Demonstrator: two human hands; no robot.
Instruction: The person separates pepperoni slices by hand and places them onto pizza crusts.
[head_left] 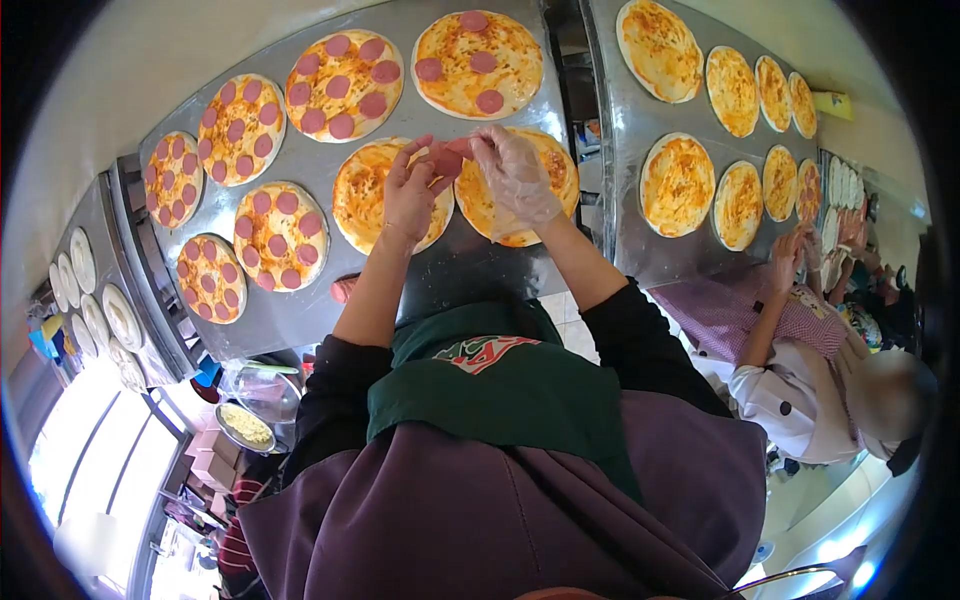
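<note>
My bare left hand (408, 195) is closed around a small stack of pink sausage slices (446, 160). My right hand (513, 180), in a clear plastic glove, pinches at the upper end of these slices. Both hands hover over two sauced pizza bases without slices, the left one (385, 190) and the right one (548, 165), partly hidden by my hands. Just beyond them lies a pizza (478, 65) with a few sausage slices. A piece of sausage (345, 288) shows beside my left forearm at the near edge of the table.
Several pizzas dotted with sausage slices (343, 85) cover the left part of the metal table (470, 265). A second metal table (620, 130) to the right holds sauced bases, where a co-worker (790, 370) reaches in. Plain dough rounds (122, 322) lie far left, near a bowl (246, 428).
</note>
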